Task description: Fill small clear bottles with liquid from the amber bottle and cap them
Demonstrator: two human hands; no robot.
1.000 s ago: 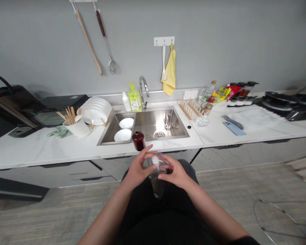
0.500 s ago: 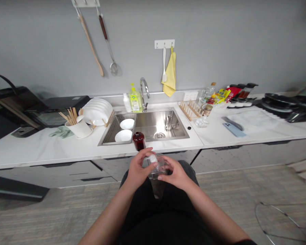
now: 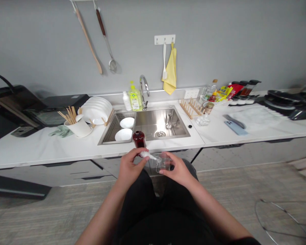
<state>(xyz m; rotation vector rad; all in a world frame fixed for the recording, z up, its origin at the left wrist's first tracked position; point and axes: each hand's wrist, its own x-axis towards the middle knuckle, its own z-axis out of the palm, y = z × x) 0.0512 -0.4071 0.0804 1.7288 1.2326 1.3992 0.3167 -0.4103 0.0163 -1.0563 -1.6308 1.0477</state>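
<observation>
Status: left hand (image 3: 129, 166) has thumb and fingers pinched shut on the white pump top (image 3: 146, 155), which is lifted off and tilted, its stem end pointing at the clear bottle (image 3: 163, 162). Can't tell if the stem tip is fully out of the neck. Right hand (image 3: 177, 168) has its fingers curled round the clear bottle, held above the lap, just in front of the countertop (image 3: 66, 149) edge. Dark red bottle (image 3: 139, 139) stands upright on that edge in front of the sink (image 3: 168, 119), just beyond the left hand, untouched. Read: pump unseated, clear bottle looks empty, nothing poured yet.
</observation>
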